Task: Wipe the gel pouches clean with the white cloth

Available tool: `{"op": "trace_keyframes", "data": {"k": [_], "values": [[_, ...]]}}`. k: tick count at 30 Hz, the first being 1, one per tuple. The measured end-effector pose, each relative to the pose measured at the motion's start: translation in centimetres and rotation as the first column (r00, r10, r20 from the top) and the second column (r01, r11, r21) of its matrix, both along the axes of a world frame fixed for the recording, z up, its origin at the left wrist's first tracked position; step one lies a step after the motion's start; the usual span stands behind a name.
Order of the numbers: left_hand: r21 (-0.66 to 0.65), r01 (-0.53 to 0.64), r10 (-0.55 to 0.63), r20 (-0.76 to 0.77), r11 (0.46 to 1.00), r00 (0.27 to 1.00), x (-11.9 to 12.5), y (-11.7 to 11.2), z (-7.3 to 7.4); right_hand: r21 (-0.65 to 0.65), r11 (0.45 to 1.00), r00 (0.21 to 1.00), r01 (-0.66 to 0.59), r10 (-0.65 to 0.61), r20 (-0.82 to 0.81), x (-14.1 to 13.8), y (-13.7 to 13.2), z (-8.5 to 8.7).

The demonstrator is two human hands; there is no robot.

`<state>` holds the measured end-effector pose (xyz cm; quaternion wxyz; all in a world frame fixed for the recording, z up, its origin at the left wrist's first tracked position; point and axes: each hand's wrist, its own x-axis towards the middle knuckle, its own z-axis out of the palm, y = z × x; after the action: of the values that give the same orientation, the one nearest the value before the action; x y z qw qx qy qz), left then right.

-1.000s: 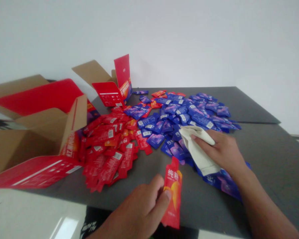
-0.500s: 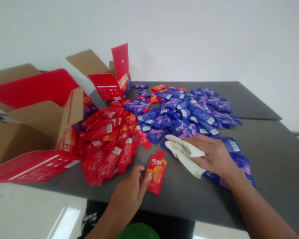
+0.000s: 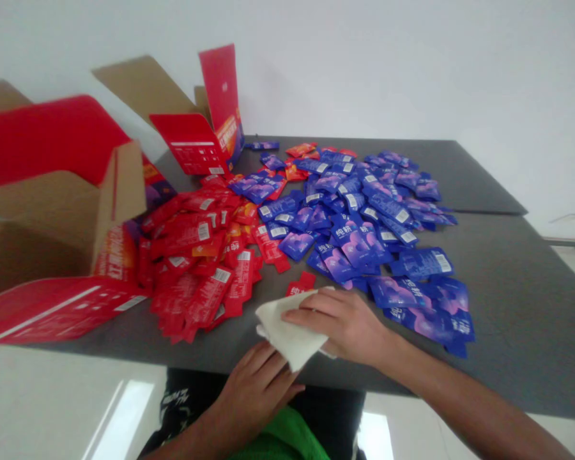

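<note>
A red pouch point(image 3: 301, 285) with a short neck lies flat on the grey table, mostly hidden under a cream cloth point(image 3: 287, 324). My right hand point(image 3: 347, 322) grips that folded cloth and presses it over the pouch's front. Close by at the table's front edge is my left hand point(image 3: 261, 388), its fingers stretched toward the pouch's lower end. The cloth covers its fingertips, so their contact with the pouch is hidden. A heap of red pouches point(image 3: 196, 275) lies to the left, and a larger heap of purple pouches point(image 3: 345, 211) to the right.
A large open red carton point(image 3: 52, 310) stands at the left table edge. Behind it, a second open carton point(image 3: 191, 144) has its flaps raised. Several purple pouches point(image 3: 426, 306) overlap near the front right. A white wall point(image 3: 364, 70) rises behind the table point(image 3: 498, 294).
My right hand has brought the cloth leftward from beside the purple pouches onto the red pouch. My left hand has shifted slightly toward the pouch's lower end. The view has tilted a little.
</note>
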<state>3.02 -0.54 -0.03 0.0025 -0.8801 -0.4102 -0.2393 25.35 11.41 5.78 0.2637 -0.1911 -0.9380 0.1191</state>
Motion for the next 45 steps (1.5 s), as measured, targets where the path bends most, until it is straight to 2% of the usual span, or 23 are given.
{"op": "trace_keyframes", "data": {"k": [2,4,7,11,13,15,17,19,22,25,27,29,31,33,36,39,41,43,45], "values": [[0.030,-0.021,0.020,0.036,0.999,0.999,0.1,-0.1,-0.1,-0.040,0.997,0.992,-0.065,0.069,0.108,-1.4,-0.9,-0.7],[0.005,-0.023,0.023,0.056,1.000,0.998,0.3,-0.1,0.0,-0.101,0.995,0.976,-0.023,0.044,0.215,-2.1,-0.8,-1.3],[-0.025,0.019,-0.017,0.072,1.000,0.997,0.3,0.1,0.4,-0.133,0.981,0.945,0.140,-0.093,0.312,-2.3,1.0,-1.5],[-0.007,0.043,-0.042,0.101,0.999,0.994,0.1,0.5,0.6,-0.022,0.955,0.898,0.296,-0.270,0.348,-1.7,2.9,-0.6],[-0.004,0.049,-0.048,0.106,0.999,0.993,0.0,0.5,0.5,0.009,0.961,0.920,0.276,-0.267,0.285,-1.6,2.3,-0.2],[-0.010,0.042,-0.041,0.106,0.999,0.994,-0.1,0.4,0.4,-0.012,0.986,0.962,0.165,-0.158,0.224,-1.8,1.0,-0.2],[-0.036,0.015,-0.011,0.106,0.999,0.994,-0.2,0.2,0.3,-0.080,0.996,0.974,0.047,-0.028,0.225,-2.1,-0.2,-0.6],[-0.058,0.003,0.004,0.112,0.998,0.994,-0.1,0.2,0.3,-0.154,0.988,0.965,0.012,0.029,0.262,-2.3,-0.4,-1.2],[-0.044,0.032,-0.026,0.131,0.999,0.991,-0.1,0.4,0.5,-0.176,0.971,0.942,0.160,-0.098,0.320,-2.1,1.4,-1.6],[-0.034,0.038,-0.033,0.149,0.999,0.988,-0.1,0.6,0.6,-0.069,0.946,0.898,0.317,-0.276,0.343,-1.5,3.0,-1.2],[-0.035,0.039,-0.033,0.154,0.999,0.987,-0.1,0.6,0.5,-0.008,0.958,0.918,0.286,-0.271,0.290,-1.3,2.4,-0.6],[-0.047,0.026,-0.019,0.150,0.999,0.988,-0.2,0.5,0.4,-0.016,0.986,0.960,0.165,-0.157,0.234,-1.5,0.8,-0.2],[-0.065,0.011,-0.001,0.148,0.998,0.989,-0.3,0.4,0.2,-0.093,0.993,0.969,0.068,-0.043,0.243,-1.8,-0.9,-0.1],[-0.082,0.003,0.010,0.151,0.997,0.988,-0.3,0.4,0.2,-0.185,0.981,0.955,0.051,0.007,0.297,-2.0,-1.6,-0.4],[-0.077,0.027,-0.015,0.162,0.997,0.987,-0.2,0.5,0.4,-0.215,0.966,0.938,0.144,-0.064,0.340,-2.0,-0.2,-1.1],[-0.061,0.041,-0.030,0.181,0.997,0.983,-0.2,0.7,0.5,-0.127,0.947,0.900,0.294,-0.229,0.372,-1.6,2.2,-1.2],[-0.060,0.040,-0.028,0.192,0.997,0.981,-0.2,0.7,0.5,-0.051,0.931,0.870,0.362,-0.317,0.378,-1.3,2.8,-0.9],[-0.060,0.041,-0.028,0.201,0.997,0.979,-0.2,0.7,0.4,-0.001,0.939,0.887,0.344,-0.324,0.328,-1.1,2.2,-0.5],[-0.063,0.031,-0.018,0.205,0.998,0.979,-0.2,0.7,0.3,-0.001,0.975,0.941,0.224,-0.216,0.261,-1.1,0.8,-0.3]]}}
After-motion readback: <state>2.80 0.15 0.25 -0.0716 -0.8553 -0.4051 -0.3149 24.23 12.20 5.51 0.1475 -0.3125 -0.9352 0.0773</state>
